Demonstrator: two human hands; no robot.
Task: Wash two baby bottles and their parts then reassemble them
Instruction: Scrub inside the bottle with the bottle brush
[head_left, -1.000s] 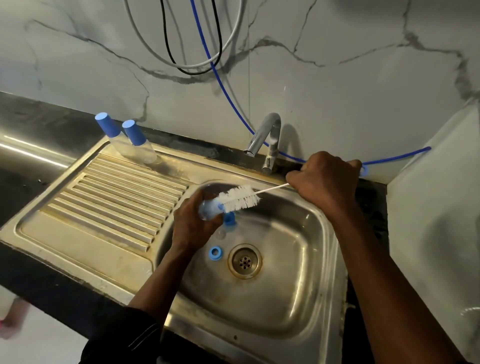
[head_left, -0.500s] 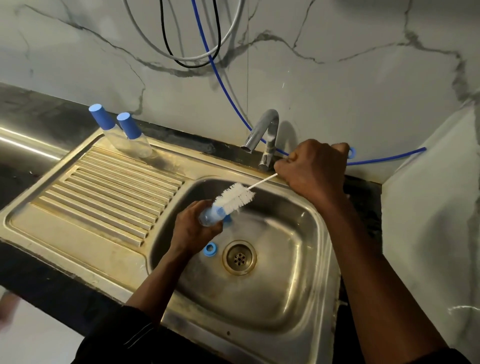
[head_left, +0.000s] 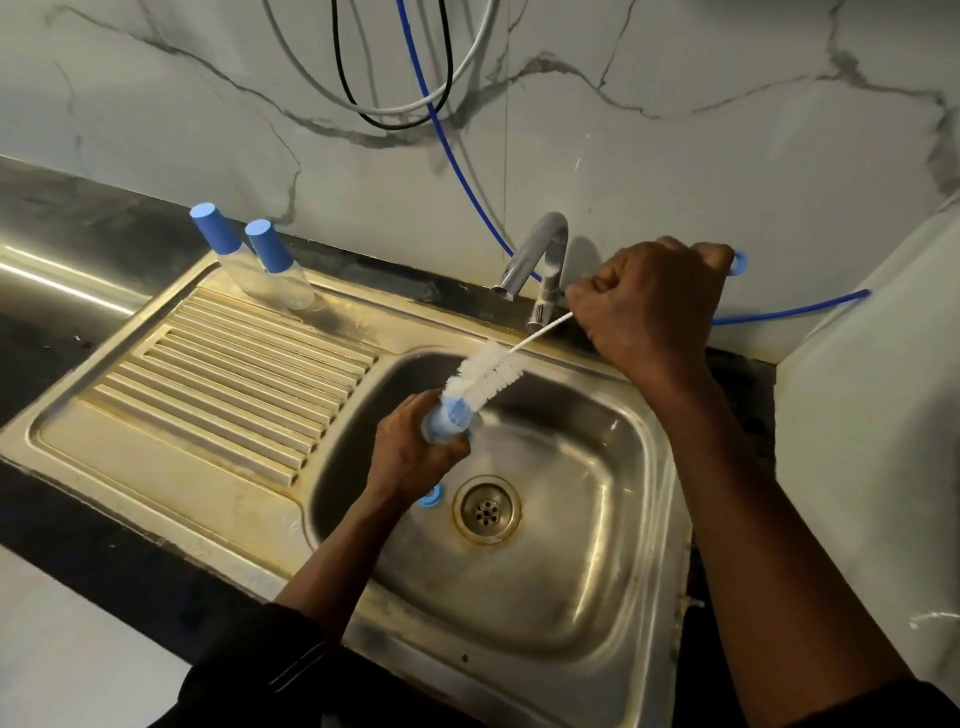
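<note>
Now left fingers (head_left: 415, 410) grip blue part (head_left: 449, 415), right fingers (head_left: 608, 296) the brush (head_left: 485, 376); 2 bottles (head_left: 283, 280) behind.

A stainless steel sink unit (head_left: 156, 467) is set into a dark stone worktop (head_left: 62, 208), with a ribbed draining board (head_left: 249, 374) on its left side and a basin with a round metal drain (head_left: 486, 510) on its right. A curved chrome tap (head_left: 522, 254) stands at the basin's back edge. On the grey-veined white marble wall (head_left: 675, 130) behind hang a white cable (head_left: 397, 110), a black cable (head_left: 337, 52) and a blue hose (head_left: 452, 156).
</note>
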